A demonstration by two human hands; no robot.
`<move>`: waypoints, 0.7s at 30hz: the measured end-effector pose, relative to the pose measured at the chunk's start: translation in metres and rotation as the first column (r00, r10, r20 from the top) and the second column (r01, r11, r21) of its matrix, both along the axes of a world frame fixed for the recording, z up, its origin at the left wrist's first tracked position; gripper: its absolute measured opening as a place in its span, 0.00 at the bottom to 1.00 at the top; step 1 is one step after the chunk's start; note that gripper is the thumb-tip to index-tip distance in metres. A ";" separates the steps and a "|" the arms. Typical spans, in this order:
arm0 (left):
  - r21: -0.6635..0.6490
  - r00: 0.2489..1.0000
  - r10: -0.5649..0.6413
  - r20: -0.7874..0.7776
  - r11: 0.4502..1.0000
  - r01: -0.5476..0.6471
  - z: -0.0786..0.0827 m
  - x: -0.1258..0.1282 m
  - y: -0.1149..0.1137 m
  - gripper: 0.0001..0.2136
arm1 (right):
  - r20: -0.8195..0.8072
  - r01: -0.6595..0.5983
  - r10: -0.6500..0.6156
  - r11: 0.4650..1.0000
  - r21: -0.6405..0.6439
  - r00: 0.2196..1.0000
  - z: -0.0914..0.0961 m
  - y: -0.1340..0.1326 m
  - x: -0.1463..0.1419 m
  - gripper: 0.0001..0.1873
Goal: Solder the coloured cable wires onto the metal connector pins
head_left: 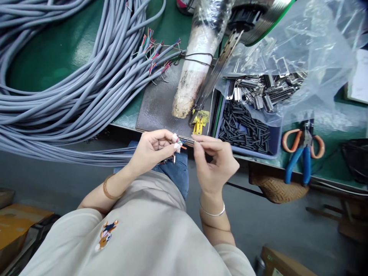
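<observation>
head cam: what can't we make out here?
All in the head view:
Wire joints on the connector: too small; its end at the right hand is hidden by the fingers.
Gray cables: cut off by the left edge.
Green-edged roll: cut off by the top edge.
Lower black pieces in the blue bin: hidden under those on top.

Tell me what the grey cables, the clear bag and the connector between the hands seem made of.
Grey cables: probably plastic-sheathed, smooth with a soft sheen.
Clear bag: likely thin plastic film, see-through and crinkled, with glossy highlights.
Connector: perhaps dark plastic with metal contacts, going by pale marks on black; too small to be sure.
</observation>
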State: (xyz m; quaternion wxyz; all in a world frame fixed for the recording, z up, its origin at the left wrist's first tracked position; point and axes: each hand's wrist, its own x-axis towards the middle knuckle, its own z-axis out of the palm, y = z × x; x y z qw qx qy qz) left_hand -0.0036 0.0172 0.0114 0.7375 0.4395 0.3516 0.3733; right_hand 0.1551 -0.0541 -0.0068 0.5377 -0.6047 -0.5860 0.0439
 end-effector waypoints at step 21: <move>0.010 0.992 -0.109 0.059 0.994 0.108 0.005 0.005 -0.009 0.04 | -0.423 -0.213 0.104 0.952 -0.220 0.900 0.023 0.005 0.011 0.13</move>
